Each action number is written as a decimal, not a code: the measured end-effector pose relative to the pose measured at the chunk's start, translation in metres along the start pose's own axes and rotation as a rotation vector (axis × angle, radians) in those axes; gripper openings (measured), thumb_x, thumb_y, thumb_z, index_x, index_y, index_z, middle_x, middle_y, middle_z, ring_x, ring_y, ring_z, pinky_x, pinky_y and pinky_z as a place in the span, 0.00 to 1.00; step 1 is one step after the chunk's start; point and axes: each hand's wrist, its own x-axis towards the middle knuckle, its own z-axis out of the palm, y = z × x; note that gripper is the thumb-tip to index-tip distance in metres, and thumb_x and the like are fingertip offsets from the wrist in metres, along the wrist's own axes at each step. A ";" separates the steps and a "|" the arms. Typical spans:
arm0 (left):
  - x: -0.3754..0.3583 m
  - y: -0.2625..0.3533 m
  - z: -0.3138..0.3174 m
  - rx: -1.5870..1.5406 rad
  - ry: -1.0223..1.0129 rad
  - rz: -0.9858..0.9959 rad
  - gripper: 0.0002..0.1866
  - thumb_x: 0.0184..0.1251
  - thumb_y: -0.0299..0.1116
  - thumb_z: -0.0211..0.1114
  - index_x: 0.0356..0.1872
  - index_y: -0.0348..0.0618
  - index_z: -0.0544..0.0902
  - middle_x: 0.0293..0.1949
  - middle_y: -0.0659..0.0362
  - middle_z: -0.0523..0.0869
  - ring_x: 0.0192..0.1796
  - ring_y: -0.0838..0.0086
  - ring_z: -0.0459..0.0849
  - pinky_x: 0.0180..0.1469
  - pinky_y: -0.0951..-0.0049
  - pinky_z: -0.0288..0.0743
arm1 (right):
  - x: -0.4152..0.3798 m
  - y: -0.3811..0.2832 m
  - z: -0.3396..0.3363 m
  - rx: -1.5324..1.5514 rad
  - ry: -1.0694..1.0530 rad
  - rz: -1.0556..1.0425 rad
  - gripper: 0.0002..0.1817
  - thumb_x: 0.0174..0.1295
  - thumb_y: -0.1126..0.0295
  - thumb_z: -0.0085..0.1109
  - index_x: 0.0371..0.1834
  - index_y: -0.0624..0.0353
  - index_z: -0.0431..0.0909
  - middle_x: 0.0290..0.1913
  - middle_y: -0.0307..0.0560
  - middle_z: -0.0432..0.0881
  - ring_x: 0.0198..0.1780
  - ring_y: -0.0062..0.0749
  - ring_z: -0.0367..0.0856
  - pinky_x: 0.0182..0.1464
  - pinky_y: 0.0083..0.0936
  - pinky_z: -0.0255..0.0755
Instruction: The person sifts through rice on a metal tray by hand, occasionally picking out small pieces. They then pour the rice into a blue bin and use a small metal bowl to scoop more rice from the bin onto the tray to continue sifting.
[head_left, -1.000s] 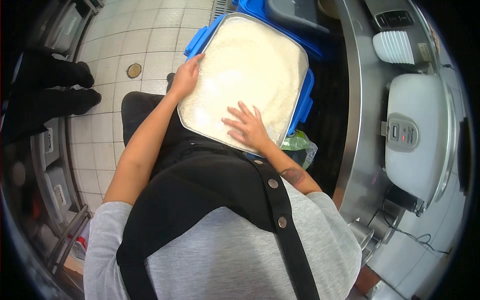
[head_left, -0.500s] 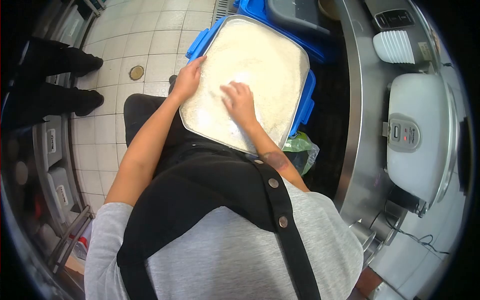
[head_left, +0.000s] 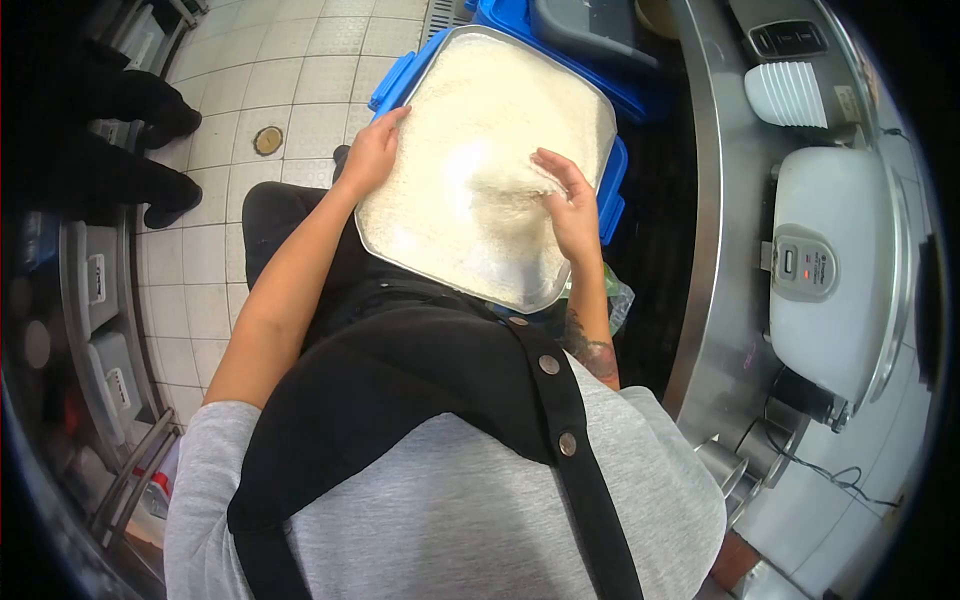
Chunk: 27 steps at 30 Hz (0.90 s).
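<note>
A square metal tray (head_left: 535, 303) with rounded corners rests over my lap, spread with pale, fine-grained loose food (head_left: 470, 110) whose exact kind I cannot make out. My left hand (head_left: 372, 155) grips the tray's left rim, with its fingers along the edge. Over the right side of the tray is my right hand (head_left: 572, 210), fingers curved and thumb apart. Blurred grains lie or fly just beside those fingers. Below the hand, bare metal shows through near the tray's lower right corner. A blue clip-sided container (head_left: 612, 190) sits under the tray.
A steel counter (head_left: 700, 250) runs along my right, bearing a large rice cooker (head_left: 835, 290) and stacked white bowls (head_left: 788, 95). A grey bin (head_left: 600, 35) stands beyond the tray. Another person's legs (head_left: 130, 180) are at left on the tiled floor (head_left: 320, 80).
My right hand has moved right across the tray, from its middle to its right side, and its fingers have spread. Grains beneath have been shifted. My left hand stays on the rim.
</note>
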 end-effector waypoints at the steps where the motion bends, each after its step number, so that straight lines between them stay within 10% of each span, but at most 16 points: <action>1: 0.000 -0.002 0.000 0.003 0.001 -0.002 0.20 0.69 0.23 0.51 0.60 0.41 0.76 0.56 0.44 0.81 0.57 0.50 0.80 0.60 0.59 0.72 | 0.001 0.005 -0.003 0.002 -0.003 0.001 0.24 0.54 0.86 0.49 0.56 0.66 0.78 0.57 0.52 0.81 0.61 0.38 0.78 0.61 0.30 0.72; 8: 0.000 -0.004 0.001 0.024 0.026 0.051 0.20 0.69 0.23 0.51 0.61 0.41 0.76 0.55 0.43 0.81 0.57 0.50 0.80 0.59 0.60 0.73 | -0.030 0.084 0.019 -0.985 0.278 0.023 0.34 0.55 0.56 0.68 0.65 0.57 0.71 0.68 0.70 0.64 0.70 0.60 0.60 0.71 0.46 0.55; 15: 0.001 -0.002 0.001 0.032 0.012 0.020 0.20 0.69 0.23 0.51 0.61 0.42 0.76 0.56 0.43 0.80 0.57 0.49 0.80 0.59 0.59 0.72 | -0.050 0.070 0.046 -0.503 -0.267 -0.055 0.19 0.55 0.74 0.65 0.52 0.57 0.82 0.52 0.61 0.81 0.53 0.41 0.80 0.57 0.33 0.72; 18: 0.000 -0.003 0.002 0.019 0.025 0.035 0.20 0.69 0.24 0.51 0.61 0.42 0.76 0.56 0.43 0.80 0.57 0.49 0.79 0.60 0.60 0.72 | -0.024 0.054 0.036 -0.105 -0.026 0.468 0.14 0.52 0.83 0.60 0.42 0.59 0.85 0.42 0.50 0.88 0.47 0.30 0.84 0.53 0.26 0.73; 22: 0.001 0.000 0.001 0.068 -0.004 -0.011 0.20 0.72 0.25 0.50 0.62 0.44 0.76 0.58 0.48 0.81 0.59 0.56 0.81 0.61 0.65 0.71 | 0.012 0.058 -0.008 -0.289 0.288 -0.034 0.18 0.54 0.74 0.65 0.51 0.61 0.81 0.50 0.54 0.85 0.52 0.39 0.82 0.58 0.31 0.72; 27: 0.002 -0.006 0.002 0.044 0.011 0.010 0.19 0.72 0.26 0.50 0.62 0.43 0.76 0.58 0.48 0.81 0.58 0.55 0.81 0.61 0.65 0.72 | 0.023 0.090 0.006 -0.728 0.375 -0.058 0.25 0.53 0.68 0.69 0.55 0.62 0.77 0.58 0.56 0.76 0.59 0.50 0.74 0.64 0.36 0.66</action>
